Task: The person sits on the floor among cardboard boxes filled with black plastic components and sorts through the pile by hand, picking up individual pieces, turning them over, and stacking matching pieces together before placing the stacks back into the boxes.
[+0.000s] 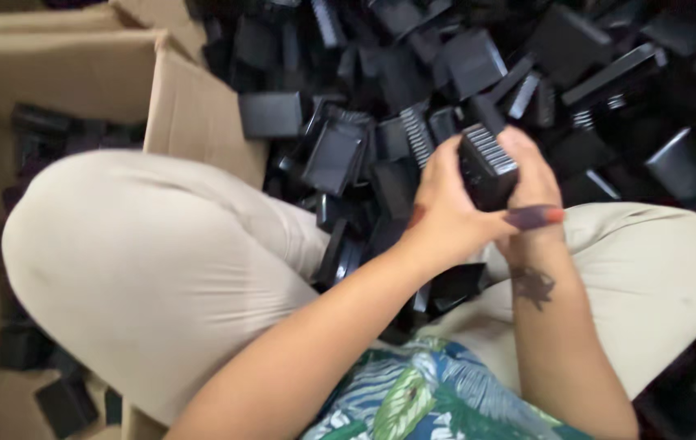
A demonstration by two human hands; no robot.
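- Left hand (445, 208) and right hand (531, 175) both clasped around one black plastic part (486, 167), held between them above the lap; ribbed white-edged strip faces up.
- Left thumb crosses the part's lower edge; a thumbnail painted dark with a red tip.
- Just beyond: heap of like black parts (462, 65) over the floor.
- Left: open cardboard box (193, 114), a few black pieces inside.
- Knees in beige trousers (152, 261) either side.
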